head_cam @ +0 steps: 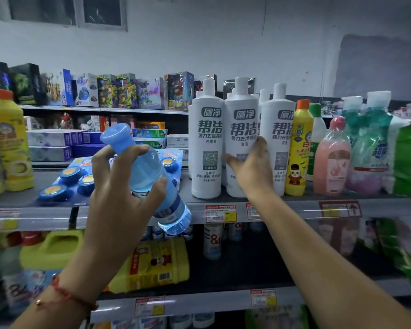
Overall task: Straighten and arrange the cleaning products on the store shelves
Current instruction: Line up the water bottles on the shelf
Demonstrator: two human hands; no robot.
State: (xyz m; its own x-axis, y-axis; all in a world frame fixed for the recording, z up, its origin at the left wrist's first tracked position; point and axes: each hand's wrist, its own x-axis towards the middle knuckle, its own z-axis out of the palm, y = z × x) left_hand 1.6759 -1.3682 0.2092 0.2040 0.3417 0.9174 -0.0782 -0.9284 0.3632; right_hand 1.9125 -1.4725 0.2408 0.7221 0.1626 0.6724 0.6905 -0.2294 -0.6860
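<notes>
The left hand (119,186) grasps a blue bottle (147,174) in front of the upper shelf (294,205), its fingers (126,153) curled over the bottle's upper side and the thumb hooked beneath. The bottle is tilted, its blue cap pointing up and to the left, its base hanging low to the right, over the shelf's front edge. Behind it on the shelf lies a flat pack of round blue toilet blocks (69,179). The right hand (253,162) reaches to the row of tall white bottles and wraps around the middle white bottle (241,119), thumb on its left side and fingers round its right, low on the label. That bottle stands upright between two like it, the left white bottle (205,138) just beside it and the right white bottle (280,129) partly behind the hand. Further right stand a slim yellow bottle (298,148) with an orange cap, a pink bottle (333,160), and green and white refill bags (387,148). At the far left is a large yellow bottle (10,143). On the lower shelf a yellow jug (157,262) lies on its side.
</notes>
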